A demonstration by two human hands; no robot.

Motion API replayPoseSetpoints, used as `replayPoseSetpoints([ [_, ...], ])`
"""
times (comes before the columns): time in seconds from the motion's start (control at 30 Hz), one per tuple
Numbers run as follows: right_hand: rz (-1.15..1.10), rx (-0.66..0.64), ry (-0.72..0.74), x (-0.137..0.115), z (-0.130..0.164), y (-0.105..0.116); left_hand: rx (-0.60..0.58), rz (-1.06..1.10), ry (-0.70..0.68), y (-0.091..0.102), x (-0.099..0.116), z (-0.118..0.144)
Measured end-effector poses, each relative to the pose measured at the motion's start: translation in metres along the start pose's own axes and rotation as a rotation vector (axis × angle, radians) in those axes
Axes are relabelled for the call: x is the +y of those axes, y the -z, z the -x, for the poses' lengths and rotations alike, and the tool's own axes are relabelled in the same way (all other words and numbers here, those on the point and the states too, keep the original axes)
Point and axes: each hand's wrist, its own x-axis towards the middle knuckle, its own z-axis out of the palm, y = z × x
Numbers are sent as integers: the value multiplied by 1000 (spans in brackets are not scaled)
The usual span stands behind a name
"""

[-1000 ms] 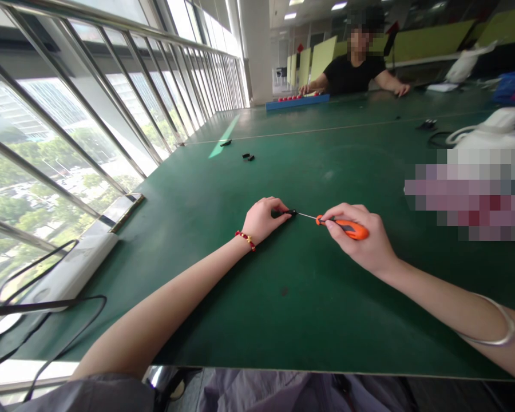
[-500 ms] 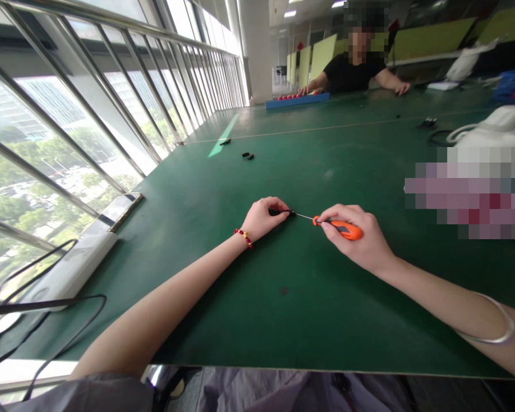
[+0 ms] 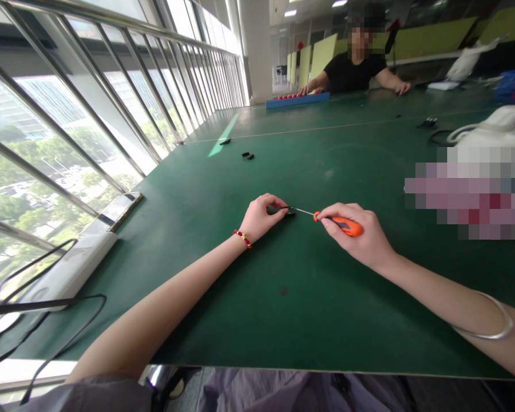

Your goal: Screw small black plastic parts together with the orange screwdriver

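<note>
Hands meet near the middle of the green tabletop (image 3: 223, 240). The left hand (image 3: 260, 217) is pinched shut on a small black part (image 3: 288, 211), holding it down against the tabletop, a red bead bracelet (image 3: 242, 237) on that wrist. The right hand (image 3: 360, 237) is clamped around the orange handle of a screwdriver (image 3: 341, 225), whose thin metal shaft runs leftward from the handle so that its tip meets the black part. The two hands are apart, joined only by tool and part. A silver bangle (image 3: 489, 326) circles the right forearm.

Beyond the black part, toward the far side, a few little black pieces (image 3: 248, 155) lie loose on the tabletop. Farther off still, another person (image 3: 354, 68) in a black top sits with both arms resting by a long blue tray (image 3: 297, 100). To the left of the black part, a white power strip (image 3: 68, 269) with dark cables lies along the window edge.
</note>
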Motion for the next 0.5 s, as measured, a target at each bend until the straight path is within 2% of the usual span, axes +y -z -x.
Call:
replayPoseSetpoints([
  [0.13, 36, -66, 38, 6, -4, -1, 73, -109, -89, 5, 17, 11],
  [0.3, 70, -135, 48, 9, -4, -4, 32, -94, -201, -2, 40, 24],
  [0.5, 97, -145, 106, 10, -4, -3, 16, -74, -246, -9, 47, 29],
])
